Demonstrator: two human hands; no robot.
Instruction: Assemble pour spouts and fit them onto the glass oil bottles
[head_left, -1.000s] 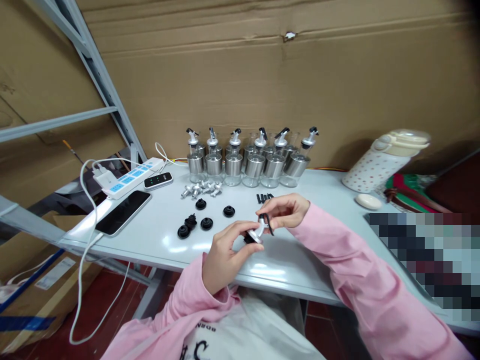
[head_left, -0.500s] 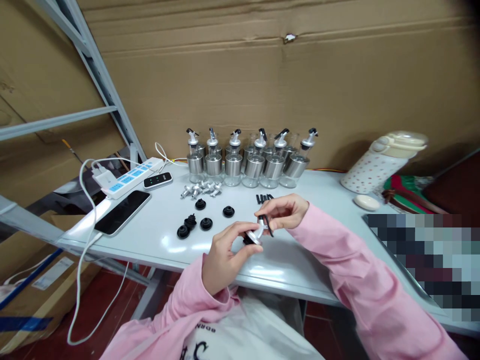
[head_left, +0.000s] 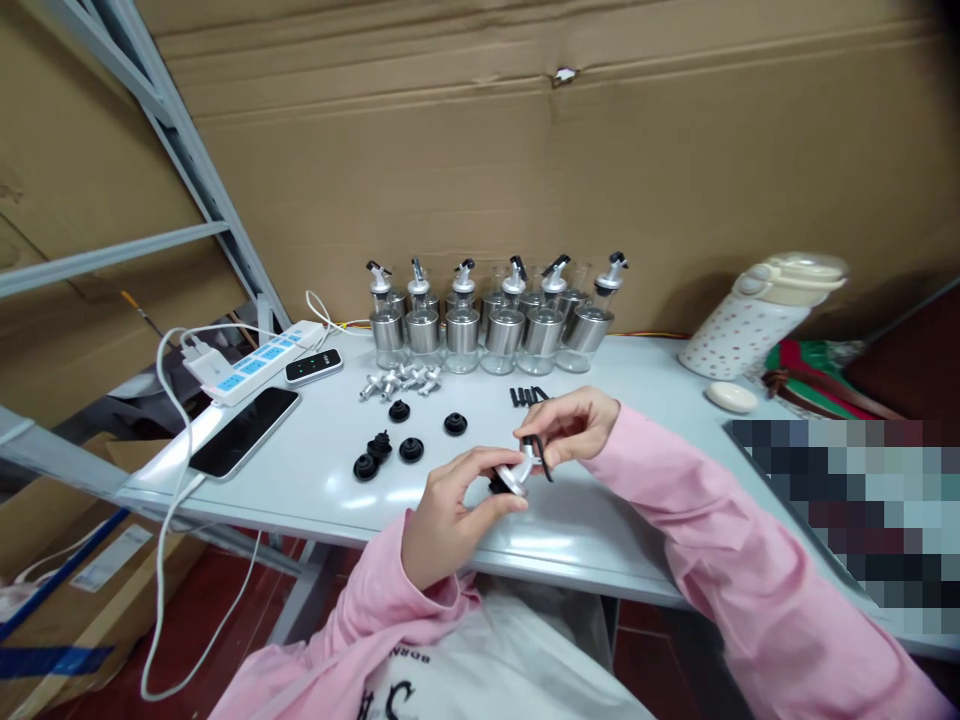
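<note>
My left hand [head_left: 459, 508] is closed round the base of a silver pour spout [head_left: 517, 478] with a black ribbed stopper under it. At the spout's tip, my right hand [head_left: 576, 432] pinches a black flap cap [head_left: 541, 458]. Just behind the right fingers lie several black flap caps [head_left: 525, 396]. Left of my hands are several loose black stoppers [head_left: 411, 449] and a small pile of silver spout pieces [head_left: 401, 381]. Glass bottles with steel sleeves [head_left: 463, 332] stand in rows at the back, and the front ones carry fitted pour spouts [head_left: 514, 277].
A phone [head_left: 245, 432], a small black device [head_left: 313, 366] and a power strip [head_left: 266, 360] with white cables occupy the table's left side. On the right are a dotted flask [head_left: 750, 325], a white oval object [head_left: 731, 397] and a blurred-out flat item [head_left: 840, 510]. Cardboard [head_left: 420, 150] walls the back.
The camera view has shifted slightly. Both hands keep their hold on the pour spout and cap, and the cap's angle at the tip differs only a little.
</note>
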